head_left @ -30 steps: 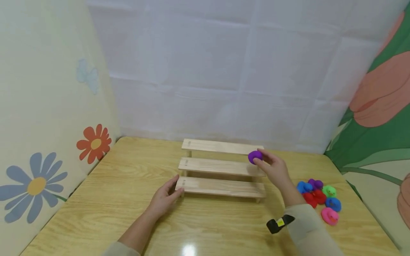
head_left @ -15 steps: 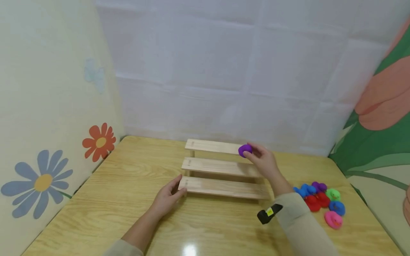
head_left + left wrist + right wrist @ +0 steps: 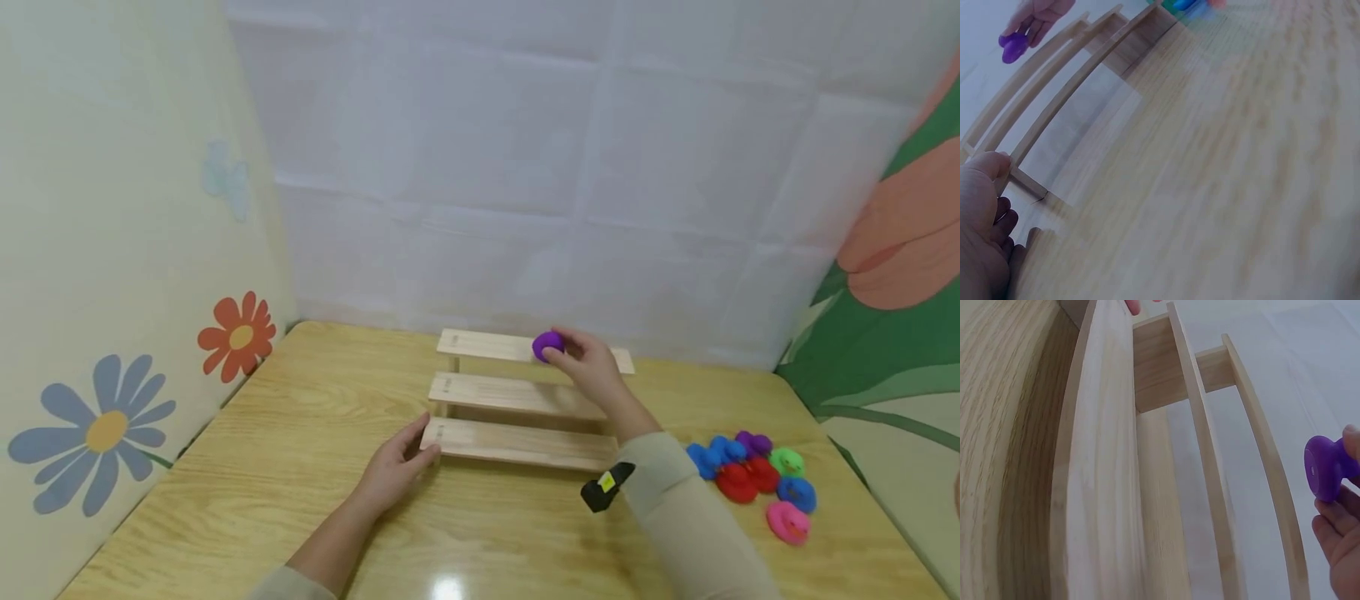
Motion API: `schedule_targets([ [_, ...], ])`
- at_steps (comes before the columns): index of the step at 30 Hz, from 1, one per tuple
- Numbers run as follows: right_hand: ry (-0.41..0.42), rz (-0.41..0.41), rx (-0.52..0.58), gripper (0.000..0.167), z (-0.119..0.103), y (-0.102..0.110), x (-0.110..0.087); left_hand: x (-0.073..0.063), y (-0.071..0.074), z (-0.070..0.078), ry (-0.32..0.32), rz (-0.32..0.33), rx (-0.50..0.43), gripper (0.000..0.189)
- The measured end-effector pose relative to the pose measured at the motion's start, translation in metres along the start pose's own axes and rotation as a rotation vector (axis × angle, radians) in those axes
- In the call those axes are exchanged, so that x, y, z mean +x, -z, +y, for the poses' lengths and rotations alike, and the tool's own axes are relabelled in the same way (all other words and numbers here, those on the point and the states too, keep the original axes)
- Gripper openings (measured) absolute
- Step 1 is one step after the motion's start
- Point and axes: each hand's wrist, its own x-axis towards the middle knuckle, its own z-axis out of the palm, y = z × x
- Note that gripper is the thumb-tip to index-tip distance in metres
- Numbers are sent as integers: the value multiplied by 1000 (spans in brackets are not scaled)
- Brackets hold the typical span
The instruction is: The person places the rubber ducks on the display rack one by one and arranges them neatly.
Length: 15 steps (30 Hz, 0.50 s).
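A wooden three-step rack [image 3: 510, 394] stands on the table. My left hand [image 3: 392, 471] holds the left end of its lowest step, thumb at the front edge and fingers behind. With my right hand [image 3: 597, 377] I pinch a purple rubber duck [image 3: 548, 346] by thumb and fingers, at the middle of the top step. In the right wrist view the purple duck [image 3: 1324, 467] shows its flat base, held apart from the top board. The left wrist view has the purple duck [image 3: 1014, 47] above the rack as well.
To the right of the rack lies a cluster of rubber ducks, among them a pink duck [image 3: 788, 522], a green duck [image 3: 787, 462] and a red duck [image 3: 737, 482]. A white cloth [image 3: 465, 167] hangs behind the table [image 3: 315, 375]. Flower-painted panels flank both sides.
My right hand has moved left with the purple duck, from the right end of the rack to the middle of the top step. The left hand keeps its hold.
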Motion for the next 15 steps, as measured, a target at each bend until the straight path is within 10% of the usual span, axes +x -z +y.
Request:
schedule_targets([
  [15,35,-60,32,48,-15,-32,22,-3,1,3,-4,-4,-1,67],
])
